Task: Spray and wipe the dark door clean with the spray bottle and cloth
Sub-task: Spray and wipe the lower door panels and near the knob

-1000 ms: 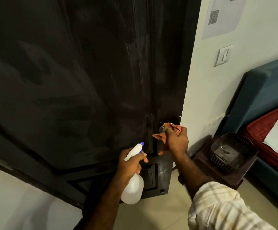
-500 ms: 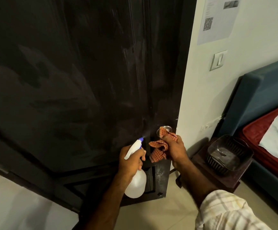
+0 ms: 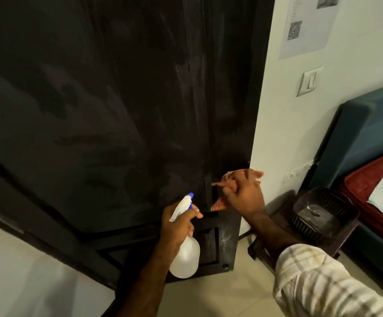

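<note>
Tall dark wooden door [image 3: 117, 110] fills most of the view, w/ pale streaks and hazy smears running down its right-hand part and a lighter dusty patch low on the bottom-right corner.

Left hand [image 3: 178, 227] grips a white translucent plastic spray bottle w/ blue nozzle tip [image 3: 184, 252] round the neck, fingers curled at the trigger; nozzle points up at the door, bottle body hangs below the fist, close to the door's lower panel but I can't tell if it touches.

Right hand [image 3: 243, 194] is closed round a bunched orange checked cloth [image 3: 222, 195], held against the door's right edge, approx. level w/ the bottle's nozzle and just right of it. Bits of cloth stick out left of and below the fist. Motion blur there, so what sits under the cloth isn't clear. Forearm comes out of a cream plaid sleeve [image 3: 323, 282].

Right of the door: white wall w/ a printed paper sheet carrying a QR code [image 3: 307, 26] up high, and a white wall switch [image 3: 308, 81] below it. Near the floor, a dark ribbed plastic basket [image 3: 323, 213] sits on a low dark stand beside the wall, just right of the right forearm. Past that, a bed w/ teal padded headboard [image 3: 364, 138], red cover and a pale sheet. Floor is light tile [image 3: 220, 294].
</note>
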Demonstrator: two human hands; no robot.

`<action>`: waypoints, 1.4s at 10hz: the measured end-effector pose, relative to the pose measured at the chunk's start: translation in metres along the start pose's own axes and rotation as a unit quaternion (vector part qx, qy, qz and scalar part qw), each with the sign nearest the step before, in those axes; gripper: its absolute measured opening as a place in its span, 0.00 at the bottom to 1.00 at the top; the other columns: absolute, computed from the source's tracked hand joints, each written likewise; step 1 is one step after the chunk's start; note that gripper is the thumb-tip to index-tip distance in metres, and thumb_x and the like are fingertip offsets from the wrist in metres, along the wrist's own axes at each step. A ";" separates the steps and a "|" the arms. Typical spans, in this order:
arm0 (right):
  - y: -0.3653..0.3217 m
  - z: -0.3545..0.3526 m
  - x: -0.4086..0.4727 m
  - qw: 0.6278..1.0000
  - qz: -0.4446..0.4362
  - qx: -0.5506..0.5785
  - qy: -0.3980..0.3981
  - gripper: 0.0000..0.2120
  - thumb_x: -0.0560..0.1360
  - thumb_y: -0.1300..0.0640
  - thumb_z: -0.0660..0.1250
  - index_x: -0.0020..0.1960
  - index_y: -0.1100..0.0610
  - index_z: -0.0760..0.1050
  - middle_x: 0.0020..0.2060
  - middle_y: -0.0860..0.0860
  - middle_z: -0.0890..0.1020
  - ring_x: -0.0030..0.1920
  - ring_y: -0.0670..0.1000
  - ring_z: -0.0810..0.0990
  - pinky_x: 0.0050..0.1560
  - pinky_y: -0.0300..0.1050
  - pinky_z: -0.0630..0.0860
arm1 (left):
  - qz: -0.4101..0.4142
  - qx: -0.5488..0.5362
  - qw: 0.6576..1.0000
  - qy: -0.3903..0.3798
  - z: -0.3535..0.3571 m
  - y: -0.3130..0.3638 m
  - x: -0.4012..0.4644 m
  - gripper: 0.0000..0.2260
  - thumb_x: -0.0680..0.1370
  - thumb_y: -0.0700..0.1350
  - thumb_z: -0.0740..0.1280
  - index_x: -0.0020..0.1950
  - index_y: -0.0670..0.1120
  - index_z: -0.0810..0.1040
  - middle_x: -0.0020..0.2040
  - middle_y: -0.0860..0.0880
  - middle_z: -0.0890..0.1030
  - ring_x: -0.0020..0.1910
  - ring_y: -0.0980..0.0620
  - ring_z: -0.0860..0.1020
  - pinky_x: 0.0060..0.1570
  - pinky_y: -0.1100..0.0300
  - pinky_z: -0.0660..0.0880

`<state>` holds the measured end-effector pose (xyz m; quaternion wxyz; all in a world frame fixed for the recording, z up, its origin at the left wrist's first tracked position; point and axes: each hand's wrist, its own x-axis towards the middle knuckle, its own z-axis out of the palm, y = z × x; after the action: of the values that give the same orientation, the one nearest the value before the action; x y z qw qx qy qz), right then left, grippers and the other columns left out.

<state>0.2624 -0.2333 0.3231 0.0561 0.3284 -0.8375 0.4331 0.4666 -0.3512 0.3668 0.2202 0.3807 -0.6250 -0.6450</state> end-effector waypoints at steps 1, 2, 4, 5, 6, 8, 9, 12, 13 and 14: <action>-0.026 -0.003 0.002 0.759 0.360 0.542 -0.018 0.16 0.82 0.45 0.67 0.61 0.55 0.82 0.52 0.57 0.88 0.52 0.57 0.85 0.63 0.61 0.79 | -0.001 0.003 1.000 0.003 -0.005 0.003 0.001 0.03 0.80 0.34 0.70 0.48 0.36 0.84 0.41 0.42 0.87 0.24 0.51 0.72 0.26 0.61 0.72; -0.030 -0.003 0.013 0.728 0.440 0.524 -0.038 0.18 0.81 0.39 0.69 0.58 0.53 0.84 0.52 0.57 0.88 0.53 0.59 0.87 0.62 0.62 0.82 | -0.006 0.006 1.000 0.006 -0.005 0.006 0.004 0.02 0.80 0.35 0.71 0.50 0.39 0.84 0.44 0.42 0.87 0.24 0.53 0.73 0.26 0.62 0.73; -0.020 0.003 -0.002 0.967 -0.036 -0.248 -0.038 0.21 0.74 0.50 0.74 0.67 0.51 0.78 0.66 0.60 0.75 0.61 0.66 0.78 0.63 0.64 0.78 | 0.018 -0.001 1.000 -0.012 0.004 0.016 0.011 0.03 0.80 0.34 0.70 0.48 0.37 0.83 0.42 0.42 0.87 0.25 0.51 0.73 0.25 0.61 0.73; -0.010 0.004 -0.009 0.887 -0.198 -0.408 -0.082 0.22 0.75 0.52 0.74 0.69 0.49 0.79 0.71 0.64 0.73 0.68 0.73 0.74 0.67 0.76 0.71 | 0.001 0.009 1.000 -0.017 0.014 0.014 0.009 0.02 0.80 0.35 0.71 0.50 0.38 0.84 0.42 0.44 0.88 0.25 0.51 0.74 0.25 0.62 0.74; 0.002 -0.007 -0.005 0.941 -0.180 -0.279 -0.059 0.21 0.73 0.53 0.75 0.66 0.48 0.80 0.67 0.63 0.75 0.61 0.71 0.78 0.59 0.68 0.79 | 0.000 0.013 1.000 -0.025 0.021 0.010 0.007 0.03 0.80 0.35 0.70 0.49 0.37 0.83 0.41 0.43 0.87 0.25 0.51 0.73 0.26 0.61 0.73; -0.015 0.013 -0.026 0.887 0.253 0.385 0.033 0.16 0.81 0.48 0.73 0.66 0.44 0.74 0.57 0.54 0.85 0.55 0.59 0.86 0.54 0.56 0.86 | 0.004 0.009 1.000 -0.015 0.024 0.005 -0.001 0.02 0.79 0.34 0.70 0.49 0.38 0.83 0.41 0.44 0.87 0.25 0.53 0.73 0.26 0.61 0.72; -0.022 0.025 -0.018 0.700 0.390 0.593 0.077 0.19 0.85 0.43 0.65 0.69 0.53 0.77 0.61 0.58 0.85 0.59 0.58 0.86 0.59 0.54 0.84 | 0.002 0.016 1.000 -0.006 0.021 0.001 -0.001 0.05 0.80 0.36 0.71 0.55 0.37 0.82 0.44 0.41 0.87 0.25 0.51 0.72 0.26 0.60 0.71; -0.003 -0.003 -0.028 0.619 0.412 0.669 0.001 0.21 0.81 0.38 0.68 0.58 0.55 0.85 0.50 0.58 0.86 0.45 0.56 0.85 0.53 0.55 0.80 | -0.005 0.004 1.000 0.024 0.012 -0.002 0.002 0.11 0.80 0.36 0.72 0.61 0.35 0.80 0.46 0.40 0.87 0.25 0.51 0.73 0.26 0.60 0.71; -0.025 0.000 -0.009 0.600 0.417 0.683 0.004 0.24 0.84 0.39 0.64 0.62 0.59 0.83 0.47 0.57 0.86 0.42 0.54 0.87 0.48 0.53 0.83 | 0.003 0.007 1.000 0.003 0.015 0.000 0.003 0.07 0.80 0.35 0.71 0.57 0.36 0.81 0.47 0.38 0.87 0.23 0.51 0.72 0.24 0.61 0.71; -0.030 0.007 -0.004 0.597 0.437 0.672 -0.027 0.28 0.83 0.37 0.64 0.72 0.57 0.76 0.55 0.61 0.83 0.49 0.62 0.86 0.48 0.61 0.86 | -0.018 0.012 1.000 -0.022 0.020 -0.004 0.012 0.08 0.79 0.35 0.72 0.57 0.40 0.80 0.45 0.39 0.87 0.22 0.52 0.71 0.24 0.60 0.70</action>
<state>0.2848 -0.2492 0.3379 -0.3989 -0.1213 -0.3539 0.8372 0.4443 -0.3472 0.3588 0.1899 0.3801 -0.6305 -0.6496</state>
